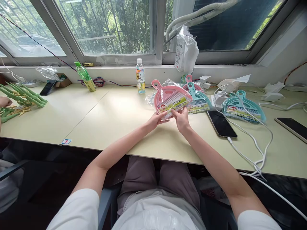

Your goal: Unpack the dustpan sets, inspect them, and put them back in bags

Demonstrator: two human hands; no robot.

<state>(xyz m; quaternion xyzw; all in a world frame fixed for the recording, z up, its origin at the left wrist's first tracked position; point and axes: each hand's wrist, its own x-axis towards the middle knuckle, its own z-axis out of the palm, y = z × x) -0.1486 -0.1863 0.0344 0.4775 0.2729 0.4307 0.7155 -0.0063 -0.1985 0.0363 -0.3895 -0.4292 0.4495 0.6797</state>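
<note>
Between my two hands is a pink dustpan and brush set (169, 95) in clear plastic wrap, tilted up above the table with its handle pointing up and left. My left hand (156, 120) grips its lower left corner. The fingers of my right hand (181, 118) pinch its lower edge, by the printed label. Just behind it lie a teal dustpan set (199, 97) and another pink one (189, 80), partly covered by the held set. Farther right, more wrapped teal dustpan sets (243, 107) rest on the table.
A charging phone (222, 124) and looped white cable (263, 150) lie to the right, near another phone (294, 127). Bottles (140, 76) (85, 77) stand along the back. At far left, another person's hand (4, 101) is beside green stalks (26, 95).
</note>
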